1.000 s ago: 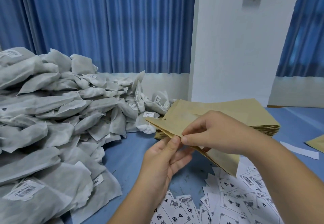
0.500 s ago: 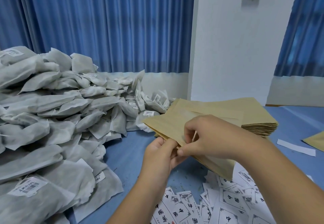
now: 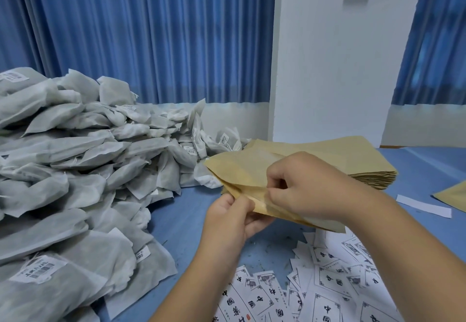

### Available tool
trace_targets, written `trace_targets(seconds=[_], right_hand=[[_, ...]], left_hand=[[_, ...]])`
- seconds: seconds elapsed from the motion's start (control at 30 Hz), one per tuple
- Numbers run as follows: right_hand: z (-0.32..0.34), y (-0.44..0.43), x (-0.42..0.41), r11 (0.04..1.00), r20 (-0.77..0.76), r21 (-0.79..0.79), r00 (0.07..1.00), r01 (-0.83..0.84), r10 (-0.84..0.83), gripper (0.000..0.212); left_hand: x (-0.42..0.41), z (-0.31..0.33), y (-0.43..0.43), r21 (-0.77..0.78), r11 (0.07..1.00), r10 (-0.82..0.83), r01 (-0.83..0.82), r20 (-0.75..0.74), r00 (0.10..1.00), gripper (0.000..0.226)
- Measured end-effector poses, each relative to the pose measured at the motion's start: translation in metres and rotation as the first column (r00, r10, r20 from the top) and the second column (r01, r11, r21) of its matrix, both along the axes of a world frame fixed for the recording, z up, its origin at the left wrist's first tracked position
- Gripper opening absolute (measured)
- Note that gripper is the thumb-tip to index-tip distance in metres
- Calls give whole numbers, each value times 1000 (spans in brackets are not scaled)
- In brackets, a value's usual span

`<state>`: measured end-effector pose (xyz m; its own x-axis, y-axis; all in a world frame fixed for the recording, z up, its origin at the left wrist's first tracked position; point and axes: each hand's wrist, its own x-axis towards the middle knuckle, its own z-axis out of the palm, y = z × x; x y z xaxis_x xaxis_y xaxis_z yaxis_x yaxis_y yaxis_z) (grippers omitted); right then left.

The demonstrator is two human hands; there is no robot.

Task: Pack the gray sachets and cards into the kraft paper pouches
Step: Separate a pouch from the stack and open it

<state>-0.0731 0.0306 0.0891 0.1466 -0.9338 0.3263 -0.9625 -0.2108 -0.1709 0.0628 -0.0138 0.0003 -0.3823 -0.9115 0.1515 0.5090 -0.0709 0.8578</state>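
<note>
Gray sachets (image 3: pixel 83 170) heaped left, cards (image 3: pixel 335 289) below, blue table (image 3: pixel 181 218)

Small packing workroom: bulk sachet heap (image 3: pixel 75 170), kraft pouch stack (image 3: pixel 353 160), blue table (image 3: pixel 181 221), curtained windows (image 3: pixel 151 31).

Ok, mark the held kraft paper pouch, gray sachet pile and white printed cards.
Kraft paper pouch (image 3: pixel 239 170), head view, upper face.
Gray sachet pile (image 3: pixel 88 150), head view, middle.
White printed cards (image 3: pixel 327 309), head view, card face.
</note>
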Motion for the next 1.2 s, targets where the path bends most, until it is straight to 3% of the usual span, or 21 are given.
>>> trace_targets(seconds=[0.3,0.37,0.47,0.57,0.67,0.77,0.97,1.1,1.2], right_hand=[[-5,-1,-4,1000,185,3,982,-31,30,22],[-7,-2,-1,999,134,-27,990,-36,39,23],[-14,-6,10,995,-57,-62,996,-73,70,20],[-17,-8,14,991,-123,-87,988,-103,91,15],[-16,-7,14,988,-109,-97,988,-119,109,14],[-11,-2,16,990,-62,-67,990,-127,123,15],[-8,1,17,999,-73,51,997,-8,12,46],[-7,-1,7,969,84,236,995,-72,54,43],[-4,-1,1,945,208,281,972,-168,110,39]], left_hand=[[1,3,2,68,998,3,3,-78,997,25],[0,5,3,62,997,51,-50,-8,999,25],[-2,6,6,24,983,171,-181,225,959,15],[4,7,5,65,993,71,-100,342,937,12],[14,12,0,113,991,-95,64,292,952,17],[15,13,-2,107,987,-138,122,169,976,22],[11,14,3,20,988,-157,156,92,983,22],[9,13,6,-39,989,-138,144,133,982,23],[9,12,7,-73,987,-134,144,128,983,24]])
